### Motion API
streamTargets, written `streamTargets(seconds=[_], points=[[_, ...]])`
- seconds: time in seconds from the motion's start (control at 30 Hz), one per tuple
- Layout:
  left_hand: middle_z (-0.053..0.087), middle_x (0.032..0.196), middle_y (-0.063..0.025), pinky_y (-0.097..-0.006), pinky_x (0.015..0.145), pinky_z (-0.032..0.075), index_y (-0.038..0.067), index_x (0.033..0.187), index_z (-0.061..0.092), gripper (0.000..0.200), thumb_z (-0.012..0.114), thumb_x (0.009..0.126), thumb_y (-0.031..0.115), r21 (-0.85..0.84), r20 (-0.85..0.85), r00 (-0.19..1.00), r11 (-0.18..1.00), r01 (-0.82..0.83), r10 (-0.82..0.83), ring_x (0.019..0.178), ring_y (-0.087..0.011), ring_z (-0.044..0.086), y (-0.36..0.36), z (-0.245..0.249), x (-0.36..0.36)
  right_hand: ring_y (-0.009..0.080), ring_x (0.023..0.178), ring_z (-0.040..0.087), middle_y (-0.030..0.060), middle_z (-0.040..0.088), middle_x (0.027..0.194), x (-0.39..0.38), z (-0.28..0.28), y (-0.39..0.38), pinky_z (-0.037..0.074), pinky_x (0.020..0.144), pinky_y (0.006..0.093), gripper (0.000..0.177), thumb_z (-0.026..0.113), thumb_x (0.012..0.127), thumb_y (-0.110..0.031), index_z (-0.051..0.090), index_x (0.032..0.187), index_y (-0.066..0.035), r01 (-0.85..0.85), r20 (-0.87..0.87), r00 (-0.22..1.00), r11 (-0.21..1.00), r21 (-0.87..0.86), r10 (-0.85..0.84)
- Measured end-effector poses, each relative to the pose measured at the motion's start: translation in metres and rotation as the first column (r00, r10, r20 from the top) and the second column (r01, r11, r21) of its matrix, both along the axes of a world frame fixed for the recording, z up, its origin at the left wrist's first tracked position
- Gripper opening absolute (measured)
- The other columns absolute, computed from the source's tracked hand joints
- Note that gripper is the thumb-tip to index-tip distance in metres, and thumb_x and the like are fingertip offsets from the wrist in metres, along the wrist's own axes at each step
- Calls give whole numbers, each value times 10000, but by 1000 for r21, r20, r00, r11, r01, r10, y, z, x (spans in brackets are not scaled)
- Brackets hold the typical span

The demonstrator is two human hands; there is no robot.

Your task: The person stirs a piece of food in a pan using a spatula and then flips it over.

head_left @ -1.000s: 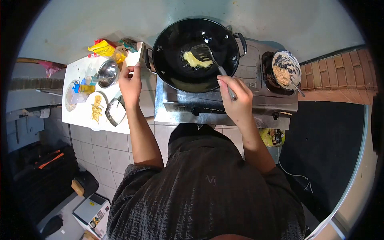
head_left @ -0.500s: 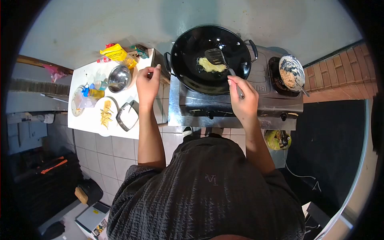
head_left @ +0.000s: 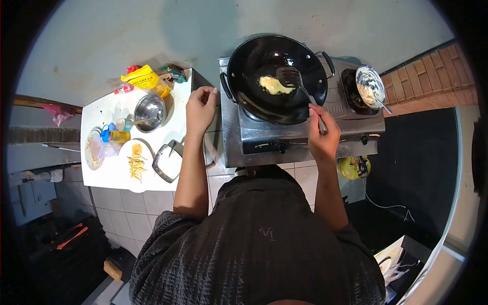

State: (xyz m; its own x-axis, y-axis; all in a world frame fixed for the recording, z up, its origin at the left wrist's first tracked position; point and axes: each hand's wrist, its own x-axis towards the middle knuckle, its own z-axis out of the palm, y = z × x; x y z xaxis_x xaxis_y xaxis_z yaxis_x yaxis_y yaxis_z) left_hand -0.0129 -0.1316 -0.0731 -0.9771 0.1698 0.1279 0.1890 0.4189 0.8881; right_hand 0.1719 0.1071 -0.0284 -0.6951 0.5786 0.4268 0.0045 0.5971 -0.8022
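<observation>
My right hand (head_left: 324, 133) grips the handle of a slotted spatula (head_left: 290, 78) at the near right of a black wok (head_left: 249, 63). The spatula's blade is inside the wok, at the upper right edge of a pale yellow piece of frying food (head_left: 273, 85). Small bubbles and oil surround the piece. Left of the wok, my left hand (head_left: 201, 112) hangs in the air, its fingers curled in and the thumb close to them. Nothing shows in it, and it is apart from the wok's left handle (head_left: 226, 87).
The wok sits on a gas stove (head_left: 310, 137). On its right burner stands a bowl (head_left: 370, 84) with batter and a spoon. The white table (head_left: 101, 175) at left holds a metal bowl (head_left: 152, 109), a plate of fried strips (head_left: 136, 162), a square dish (head_left: 168, 165) and a yellow packet (head_left: 142, 77).
The spatula has shifted slightly right relative to the yellow piece, uncovering more of it. My left hand stays curled beside the wok. The whole view has shifted a little.
</observation>
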Motion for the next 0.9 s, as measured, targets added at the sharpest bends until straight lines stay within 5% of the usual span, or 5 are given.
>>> streamTargets(seconds=[0.23, 0.6, 0.67, 0.8, 0.9], points=[[635, 785, -12, -223, 659, 447, 2, 969, 654, 242, 671, 900, 233, -2, 116, 993, 1000, -14, 14, 686, -77, 547, 13, 14, 5, 96, 772, 610, 100, 686, 905, -7, 3, 20, 497, 698, 261, 147, 612, 916, -98, 679, 1005, -2, -23, -15, 1000, 926, -377, 18], [503, 618, 43, -222, 526, 331, 22, 729, 590, 211, 638, 887, 153, 90, 239, 970, 994, -66, 43, 575, -44, 403, -11, 28, 30, 73, 773, 573, 26, 648, 867, -2, -11, 74, 460, 712, 207, 156, 576, 926, -76, 671, 1026, -3, -125, -81, 991, 948, -291, 105], [462, 607, 64, -220, 522, 301, 23, 647, 510, 207, 598, 830, 67, 166, 372, 904, 973, 158, -210, 582, -39, 377, -34, 45, 45, 69, 763, 565, 21, 642, 860, -1, -10, 80, 450, 704, 199, 154, 576, 926, -74, 671, 1022, 0, -128, -78, 991, 917, -378, 107], [418, 533, 14, -270, 457, 284, 40, 566, 405, 235, 536, 760, 20, 218, 361, 687, 773, 596, -631, 486, -79, 387, -70, 104, 86, 61, 721, 539, 6, 627, 853, -1, -13, 92, 437, 657, 199, 145, 589, 928, -89, 671, 1007, 0, -143, -71, 990, 917, -372, 126], [498, 539, -30, -309, 389, 285, 14, 613, 499, 236, 564, 834, 67, 409, -89, 310, 249, 878, -947, 404, -137, 448, -79, 130, 103, 69, 724, 548, 19, 635, 867, -2, -13, 96, 451, 665, 209, 146, 594, 931, -102, 673, 1003, -2, -131, -56, 991, 923, -362, 119]])
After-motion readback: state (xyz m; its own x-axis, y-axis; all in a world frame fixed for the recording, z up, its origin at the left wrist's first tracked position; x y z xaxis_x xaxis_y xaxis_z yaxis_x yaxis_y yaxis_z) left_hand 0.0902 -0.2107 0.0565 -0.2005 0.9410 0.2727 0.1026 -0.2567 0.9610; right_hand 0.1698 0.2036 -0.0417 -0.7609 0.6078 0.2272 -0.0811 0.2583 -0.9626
